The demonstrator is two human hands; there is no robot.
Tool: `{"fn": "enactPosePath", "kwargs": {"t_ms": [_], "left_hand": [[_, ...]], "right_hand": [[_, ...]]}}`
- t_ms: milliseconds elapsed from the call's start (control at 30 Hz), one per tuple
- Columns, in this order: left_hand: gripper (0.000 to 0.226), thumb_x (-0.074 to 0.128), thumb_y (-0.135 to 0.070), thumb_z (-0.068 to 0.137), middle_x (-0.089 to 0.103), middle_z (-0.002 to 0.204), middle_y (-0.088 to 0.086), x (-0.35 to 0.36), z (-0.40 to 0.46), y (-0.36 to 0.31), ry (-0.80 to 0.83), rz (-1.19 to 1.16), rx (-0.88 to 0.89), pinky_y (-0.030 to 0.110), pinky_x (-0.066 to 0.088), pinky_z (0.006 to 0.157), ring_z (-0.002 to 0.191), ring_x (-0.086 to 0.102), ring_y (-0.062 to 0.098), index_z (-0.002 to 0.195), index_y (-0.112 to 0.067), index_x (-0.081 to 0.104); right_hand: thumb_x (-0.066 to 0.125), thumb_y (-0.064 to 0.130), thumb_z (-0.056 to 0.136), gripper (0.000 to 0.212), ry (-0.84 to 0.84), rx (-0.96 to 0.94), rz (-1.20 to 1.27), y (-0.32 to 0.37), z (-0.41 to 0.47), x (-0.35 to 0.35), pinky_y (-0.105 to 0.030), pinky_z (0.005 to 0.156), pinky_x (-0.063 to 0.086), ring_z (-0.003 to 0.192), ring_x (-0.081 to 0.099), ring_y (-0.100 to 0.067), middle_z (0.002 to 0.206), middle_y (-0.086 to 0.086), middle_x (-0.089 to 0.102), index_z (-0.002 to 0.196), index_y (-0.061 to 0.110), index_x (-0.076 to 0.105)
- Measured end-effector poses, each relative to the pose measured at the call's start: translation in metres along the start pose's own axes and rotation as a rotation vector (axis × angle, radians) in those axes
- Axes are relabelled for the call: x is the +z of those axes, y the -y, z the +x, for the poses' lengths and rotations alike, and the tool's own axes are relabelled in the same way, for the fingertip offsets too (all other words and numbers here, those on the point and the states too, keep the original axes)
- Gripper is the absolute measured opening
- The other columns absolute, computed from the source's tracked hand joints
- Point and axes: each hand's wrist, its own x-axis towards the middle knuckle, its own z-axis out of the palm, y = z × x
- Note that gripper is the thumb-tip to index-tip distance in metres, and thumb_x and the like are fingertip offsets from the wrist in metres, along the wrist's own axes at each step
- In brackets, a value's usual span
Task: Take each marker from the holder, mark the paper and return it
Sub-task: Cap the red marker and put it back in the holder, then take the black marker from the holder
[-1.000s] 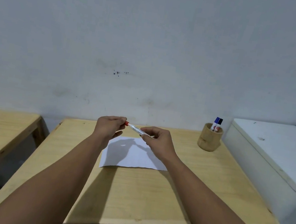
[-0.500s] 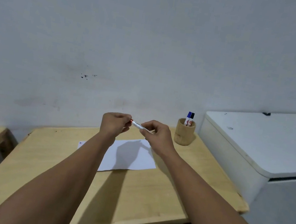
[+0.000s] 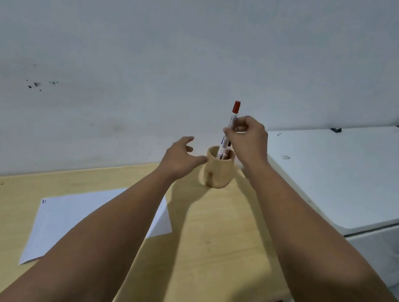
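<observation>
red-capped white marker (image 3: 229,129) now stands nearly upright with its lower end inside the round light-wooden holder (image 3: 218,170), cap uppermost; half a second ago it lay roughly level between both hands, above the paper. the right hand (image 3: 247,139) pinches the marker's barrel between thumb and fingertips just above the holder's rim, the other fingers curled in. the left hand (image 3: 180,157) has let go of the marker: it now reaches toward the holder's left side with fingers spread and loosely bent, holding nothing, its fingertips just beside the wooden wall; whether they touch it cannot be told. other marker barrels show dimly inside the holder beside the red-capped one, too small to tell their colours.

the holder sits near the far right corner of the pale wooden table (image 3: 217,245). the white sheet of paper (image 3: 61,223) lies flat on the table, well apart from the holder to its left and nearer the person, partly covered by the left forearm; a small blue mark shows at its far left corner. both arms, which earlier met over the sheet, now stretch past it to the holder. a white cabinet-like unit (image 3: 346,174) stands just right of the table, against the grey-white wall (image 3: 158,40).
</observation>
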Motion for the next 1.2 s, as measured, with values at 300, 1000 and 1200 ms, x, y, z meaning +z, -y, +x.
{"fn": "enactPosePath", "kwargs": {"t_ms": [300, 1000, 1200], "left_hand": [[0.109, 0.091, -0.035, 0.071, 0.051, 0.151, 0.004, 0.048, 0.034, 0.021, 0.137, -0.018, 0.028, 0.028, 0.042, 0.101, 0.138, 0.048, 0.018, 0.16, -0.024, 0.028], [0.102, 0.087, -0.032, 0.079, 0.048, 0.156, 0.004, 0.047, 0.033, 0.017, 0.16, 0.058, 0.032, 0.034, 0.041, 0.107, 0.142, 0.046, 0.024, 0.161, -0.023, 0.026], [0.061, 0.063, -0.052, 0.095, 0.062, 0.139, 0.006, -0.018, 0.001, -0.004, -0.011, 0.027, 0.075, 0.037, 0.048, 0.099, 0.127, 0.059, 0.025, 0.147, -0.023, 0.05]], "right_hand": [[0.075, 0.051, 0.091, 0.022, 0.094, 0.047, -0.199, -0.038, 0.005, 0.02, -0.049, 0.106, 0.049, 0.098, 0.072, -0.01, 0.077, 0.022, 0.072, 0.093, 0.03, 0.08], [0.077, 0.045, 0.096, 0.026, -0.073, -0.002, 0.048, -0.001, 0.031, -0.001, -0.042, 0.089, 0.057, 0.082, 0.072, -0.015, 0.08, 0.012, 0.075, 0.088, 0.02, 0.073], [0.067, 0.031, 0.108, 0.021, 0.226, -0.006, 0.396, 0.056, 0.002, 0.004, -0.034, 0.065, 0.059, 0.054, 0.063, -0.017, 0.071, -0.003, 0.064, 0.11, 0.011, 0.075]]}}
